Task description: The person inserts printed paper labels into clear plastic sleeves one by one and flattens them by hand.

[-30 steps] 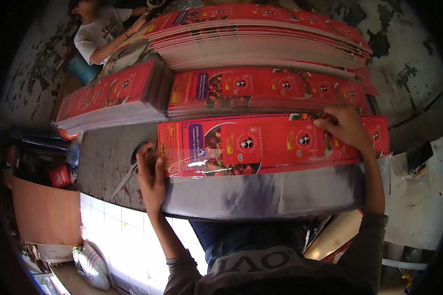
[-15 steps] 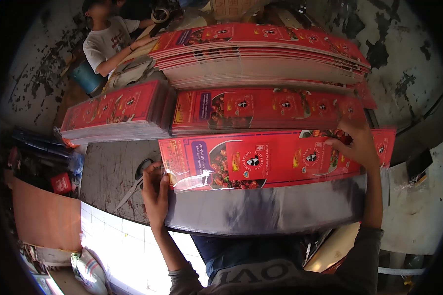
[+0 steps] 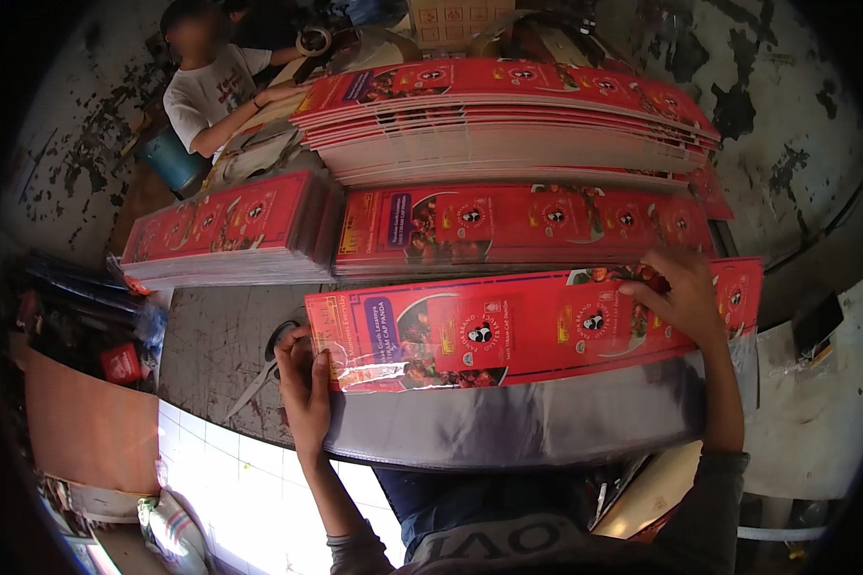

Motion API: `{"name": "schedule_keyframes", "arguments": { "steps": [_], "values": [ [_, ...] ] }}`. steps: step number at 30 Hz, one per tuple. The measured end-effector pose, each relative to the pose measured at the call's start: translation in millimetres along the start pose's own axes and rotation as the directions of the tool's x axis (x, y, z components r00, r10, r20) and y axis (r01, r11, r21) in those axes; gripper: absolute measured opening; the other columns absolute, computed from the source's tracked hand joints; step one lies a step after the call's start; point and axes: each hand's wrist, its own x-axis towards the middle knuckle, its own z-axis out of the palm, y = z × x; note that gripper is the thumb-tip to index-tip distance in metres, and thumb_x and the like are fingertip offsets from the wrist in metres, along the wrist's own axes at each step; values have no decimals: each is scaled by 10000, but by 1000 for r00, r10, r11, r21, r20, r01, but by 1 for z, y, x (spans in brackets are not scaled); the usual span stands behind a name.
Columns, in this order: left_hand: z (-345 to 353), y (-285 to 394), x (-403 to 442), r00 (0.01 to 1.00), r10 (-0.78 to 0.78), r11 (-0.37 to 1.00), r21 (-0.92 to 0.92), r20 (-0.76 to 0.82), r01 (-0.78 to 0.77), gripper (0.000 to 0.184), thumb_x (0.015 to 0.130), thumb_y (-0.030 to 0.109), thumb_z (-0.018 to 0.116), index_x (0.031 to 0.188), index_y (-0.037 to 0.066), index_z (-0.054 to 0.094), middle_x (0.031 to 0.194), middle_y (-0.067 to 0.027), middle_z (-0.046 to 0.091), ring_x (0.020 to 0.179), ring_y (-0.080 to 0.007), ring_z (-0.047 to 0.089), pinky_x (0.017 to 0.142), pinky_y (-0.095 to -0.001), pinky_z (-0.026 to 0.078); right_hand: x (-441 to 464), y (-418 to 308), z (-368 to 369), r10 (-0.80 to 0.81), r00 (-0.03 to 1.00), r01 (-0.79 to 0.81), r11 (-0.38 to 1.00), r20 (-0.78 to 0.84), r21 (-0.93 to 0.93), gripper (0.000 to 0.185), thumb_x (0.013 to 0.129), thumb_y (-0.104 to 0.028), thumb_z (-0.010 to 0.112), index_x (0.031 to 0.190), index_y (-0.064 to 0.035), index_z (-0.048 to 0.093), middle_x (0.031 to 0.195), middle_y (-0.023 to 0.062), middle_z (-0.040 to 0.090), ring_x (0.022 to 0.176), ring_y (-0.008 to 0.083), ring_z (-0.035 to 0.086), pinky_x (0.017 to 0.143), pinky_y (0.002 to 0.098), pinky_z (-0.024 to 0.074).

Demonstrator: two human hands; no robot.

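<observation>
A long red printed sheet (image 3: 547, 335), with food pictures and panda logos, lies between my hands above a stack of glossy clear plastic (image 3: 518, 422). My left hand (image 3: 306, 398) is closed on the sheet's left end, thumb at its edge and the other fingers partly hidden. My right hand (image 3: 681, 299) pinches the upper edge towards the right end, thumb and fingers bent over the print. Scissors (image 3: 256, 383) with black handles lie on the table just left of my left hand.
Beyond the sheet are a plastic-wrapped red stack (image 3: 547, 225), a shorter stack (image 3: 216, 225) at left and a tall stack (image 3: 508, 144) behind. A co-worker (image 3: 211, 91) stands at the far left, near a roll of tape (image 3: 314, 38). The dark table (image 3: 225, 326) has worn paint.
The red sheet's left end has come slightly down towards me, so the sheet slants more. Both hands keep their hold. The stacks appear slightly lower in view.
</observation>
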Motion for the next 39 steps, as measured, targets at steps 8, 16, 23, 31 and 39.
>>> {"name": "schedule_keyframes", "arguments": {
  "steps": [8,16,23,31,39],
  "values": [
    [-2,0,-1,1000,-2,1000,25,13,1,301,883,38,438,1175,-6,379,899,-90,561,829,-112,520,768,-232,392,-7,12,14,-70,992,75,996,101,-43,357,750,-354,648,700,-25,521,572,95,515,509,291,508,549,377,402],
    [-5,2,-2,998,-51,993,104,37,47,196,889,74,443,1041,-33,506,959,-134,590,898,-158,546,813,-266,401,-10,12,21,31,975,-14,997,219,-79,380,796,-398,590,744,-27,525,546,106,506,532,321,532,571,386,417],
    [-5,0,-1,997,-69,990,128,30,65,187,887,71,443,1011,-38,530,992,-146,603,952,-172,544,844,-277,392,-9,11,19,45,959,-28,998,281,-64,391,812,-390,569,757,-8,512,575,131,512,561,341,534,774,439,414],
    [-5,-1,-2,999,-45,991,124,30,41,177,886,72,454,1006,-31,533,971,-133,608,926,-171,556,833,-279,404,-10,11,19,56,956,-40,997,287,-62,390,817,-390,561,746,-12,498,578,125,505,546,341,522,904,458,361],
    [-4,7,-2,998,-52,991,126,41,47,172,891,64,445,1008,-31,528,983,-133,604,928,-168,556,837,-276,403,-10,12,19,24,966,-12,999,256,-46,383,808,-383,576,741,-14,501,591,122,515,548,337,525,701,415,438]
  ]
}}
